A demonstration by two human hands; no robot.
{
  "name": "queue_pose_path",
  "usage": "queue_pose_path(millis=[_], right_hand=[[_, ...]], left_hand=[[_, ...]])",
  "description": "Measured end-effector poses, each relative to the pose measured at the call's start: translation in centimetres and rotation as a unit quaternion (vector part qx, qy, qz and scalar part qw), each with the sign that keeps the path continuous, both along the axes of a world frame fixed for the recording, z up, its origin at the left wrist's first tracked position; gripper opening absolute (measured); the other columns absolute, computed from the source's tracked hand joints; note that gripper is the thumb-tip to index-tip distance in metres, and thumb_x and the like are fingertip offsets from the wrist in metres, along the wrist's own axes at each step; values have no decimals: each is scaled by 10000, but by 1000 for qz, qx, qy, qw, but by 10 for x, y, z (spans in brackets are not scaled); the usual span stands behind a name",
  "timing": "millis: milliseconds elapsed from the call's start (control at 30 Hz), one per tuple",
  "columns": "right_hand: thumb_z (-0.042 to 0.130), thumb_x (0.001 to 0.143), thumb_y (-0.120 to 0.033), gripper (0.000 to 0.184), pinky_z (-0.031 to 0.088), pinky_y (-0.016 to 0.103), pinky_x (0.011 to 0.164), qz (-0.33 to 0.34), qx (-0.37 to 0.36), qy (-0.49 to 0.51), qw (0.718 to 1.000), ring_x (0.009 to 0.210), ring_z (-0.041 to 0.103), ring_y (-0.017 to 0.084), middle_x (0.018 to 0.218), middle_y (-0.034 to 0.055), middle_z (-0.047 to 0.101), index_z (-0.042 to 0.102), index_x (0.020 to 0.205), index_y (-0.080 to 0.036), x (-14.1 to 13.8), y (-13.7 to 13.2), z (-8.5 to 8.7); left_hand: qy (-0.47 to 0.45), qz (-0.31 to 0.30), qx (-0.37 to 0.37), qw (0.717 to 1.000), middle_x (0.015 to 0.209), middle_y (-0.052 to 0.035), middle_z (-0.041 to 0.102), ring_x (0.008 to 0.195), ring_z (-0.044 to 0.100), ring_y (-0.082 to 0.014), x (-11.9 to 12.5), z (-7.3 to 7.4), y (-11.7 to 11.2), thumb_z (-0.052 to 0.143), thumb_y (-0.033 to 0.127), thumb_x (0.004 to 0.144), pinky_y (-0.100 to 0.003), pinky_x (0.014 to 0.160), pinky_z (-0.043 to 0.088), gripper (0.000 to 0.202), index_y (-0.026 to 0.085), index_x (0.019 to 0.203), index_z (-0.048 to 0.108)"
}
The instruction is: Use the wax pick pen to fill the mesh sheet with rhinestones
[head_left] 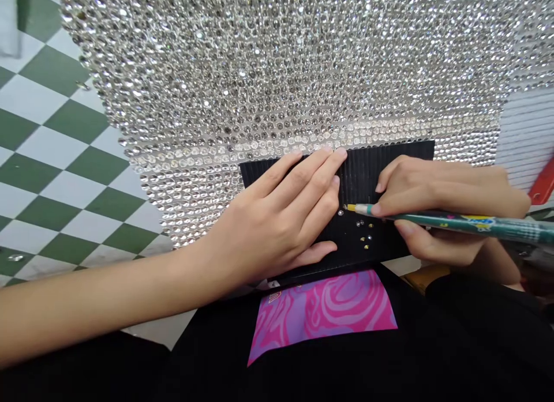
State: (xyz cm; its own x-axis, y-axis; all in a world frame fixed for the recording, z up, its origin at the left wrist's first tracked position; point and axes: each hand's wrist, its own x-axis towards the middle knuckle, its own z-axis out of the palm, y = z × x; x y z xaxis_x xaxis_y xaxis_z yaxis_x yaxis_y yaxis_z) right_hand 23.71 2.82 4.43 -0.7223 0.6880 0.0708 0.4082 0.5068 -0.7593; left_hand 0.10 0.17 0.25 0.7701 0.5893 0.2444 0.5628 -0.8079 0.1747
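Note:
A black ribbed tray (389,160) lies at the near edge of a large rhinestone-covered sheet (277,67). My left hand (281,217) rests flat on the tray's left half, fingers stretched out and together. My right hand (433,209) pinches a green pencil-like picker tool (467,223). Its yellow tip (351,207) touches the tray beside a few loose rhinestones (366,237). Some of the small stones look clear and some gold.
A pink and purple swirl card (324,312) lies on black cloth below the tray. A green and white checkered floor (56,160) shows at left. A white ribbed surface (528,136) and a red object (543,186) sit at right.

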Motion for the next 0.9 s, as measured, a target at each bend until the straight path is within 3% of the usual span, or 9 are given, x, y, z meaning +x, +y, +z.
queue_pose_path(millis=[433,767,900], right_hand=[[558,829,-92,153,560,287,713,-1,-10,36,999,734,617,103,720,4,616,649,900,-192,3,1,-5],[608,795,-93,162,561,297,691,36,9,44,998,730,618,111,742,10,625,650,932,-168,4,4,-11],[544,850,-101,149,561,296,730,2,-4,35,999,753,621,99,747,18,630,644,932,-174,6,4,-4]], left_hand=[[2,-1,16,1000,1397,-239,556,1327,546,-326,1,0,1,403,491,978,-437,1112,500,552,10,1200,555],[-2,-2,15,1000,1396,-254,553,1329,543,-329,0,0,0,391,490,983,-442,1110,504,564,-4,1204,549],[-1,1,12,1000,1404,-243,550,1334,539,-324,0,0,0,407,493,978,-437,1118,496,558,6,1207,552]])
